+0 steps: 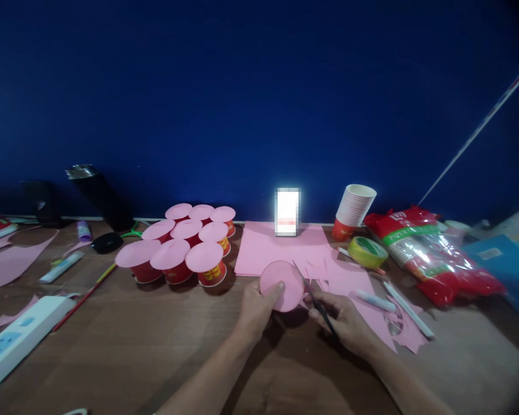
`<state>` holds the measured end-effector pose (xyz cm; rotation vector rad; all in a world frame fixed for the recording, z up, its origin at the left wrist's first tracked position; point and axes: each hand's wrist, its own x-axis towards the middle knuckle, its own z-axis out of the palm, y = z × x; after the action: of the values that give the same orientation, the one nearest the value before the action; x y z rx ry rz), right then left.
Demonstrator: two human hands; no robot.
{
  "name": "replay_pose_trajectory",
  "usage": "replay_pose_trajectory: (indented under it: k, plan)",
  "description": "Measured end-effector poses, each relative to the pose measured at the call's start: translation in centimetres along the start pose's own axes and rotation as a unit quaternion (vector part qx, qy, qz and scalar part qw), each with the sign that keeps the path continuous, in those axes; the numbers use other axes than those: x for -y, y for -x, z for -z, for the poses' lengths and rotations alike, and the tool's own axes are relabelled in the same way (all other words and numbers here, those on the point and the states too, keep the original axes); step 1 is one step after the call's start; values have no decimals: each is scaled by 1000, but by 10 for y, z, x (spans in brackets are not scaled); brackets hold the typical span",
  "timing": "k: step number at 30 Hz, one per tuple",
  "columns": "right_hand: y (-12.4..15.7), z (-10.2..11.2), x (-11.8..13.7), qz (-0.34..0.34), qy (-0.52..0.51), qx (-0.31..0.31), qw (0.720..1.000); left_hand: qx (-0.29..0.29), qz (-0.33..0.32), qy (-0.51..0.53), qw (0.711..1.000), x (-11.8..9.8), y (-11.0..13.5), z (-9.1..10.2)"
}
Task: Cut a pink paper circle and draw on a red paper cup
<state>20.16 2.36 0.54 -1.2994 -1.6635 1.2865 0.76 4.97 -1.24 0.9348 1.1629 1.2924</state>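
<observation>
Between thumb and fingers, my left hand [258, 308] grips a round pink paper disc [285, 283], its flat face toward me. My right hand [341, 320] is closed around the dark handles of a pair of scissors [315, 298]. The blades point up and left, at the right edge of the disc. Just behind lies a stack of pink paper sheets [259, 253], partly covered by the disc. To the left stand several red paper cups [178, 272] in rows, each topped with a pink paper disc [169, 254].
Stacked paper cups [354, 204], a yellow tape roll [368, 252] and a red plastic bag of cups [432, 248] stand right. Pink offcuts [409, 328] lie near a white tube [377, 301]. A lit phone [288, 212] is behind; a power strip [26, 331] is left.
</observation>
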Motion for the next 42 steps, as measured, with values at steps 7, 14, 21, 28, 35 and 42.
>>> replay_pose_trajectory:
  k: [7,14,21,28,35,42]
  plan:
    - [0,0,-1,1,3,2,1000,-8,-2,-3,1000,0,-1,0]
    - [1,0,0,-9,10,4,1000,-13,1,7,1000,4,-2,0]
    - [1,1,0,-5,17,9,1000,-23,0,8,1000,2,-3,1]
    - [1,-2,-5,-19,-6,0,1000,-30,-2,20,999,2,-4,2]
    - [-4,-2,-3,-12,-17,-48,999,-37,3,100,994,-2,-7,3]
    - [-6,-2,2,42,11,-78,996,-60,46,182,980,-12,-5,-1]
